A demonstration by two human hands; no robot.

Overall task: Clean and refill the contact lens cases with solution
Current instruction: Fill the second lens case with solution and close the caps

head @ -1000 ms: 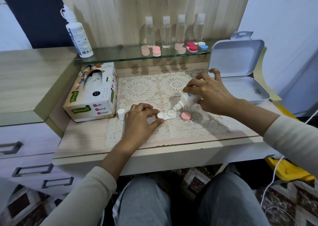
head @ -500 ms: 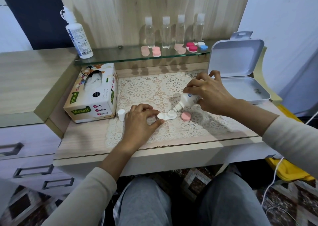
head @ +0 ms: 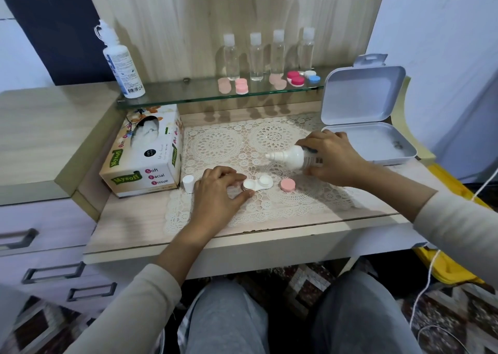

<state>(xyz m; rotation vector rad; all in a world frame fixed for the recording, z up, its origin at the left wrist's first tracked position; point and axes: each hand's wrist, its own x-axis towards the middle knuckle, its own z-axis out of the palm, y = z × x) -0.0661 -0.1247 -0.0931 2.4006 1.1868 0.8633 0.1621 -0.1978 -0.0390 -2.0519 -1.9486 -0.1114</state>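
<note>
The left hand (head: 218,192) pinches the left cup of the white lens case (head: 257,183), which lies open on the desk (head: 134,219). At 1 o'clock from it, the right hand (head: 331,156) grips the solution bottle (head: 293,156) (its label is too blurred to read). At 10 o'clock, the tissue box (head: 145,159) reads "Mysoft Soft Facial Tissue".

Wooden desk (head: 129,219), lace mat (head: 218,143) in the middle, tissue box (head: 145,162) left, open tin (head: 377,143) right

left hand (head: 215,196) pinches lens case (head: 258,183) | right hand (head: 335,157) grips solution bottle (head: 294,157)
</note>
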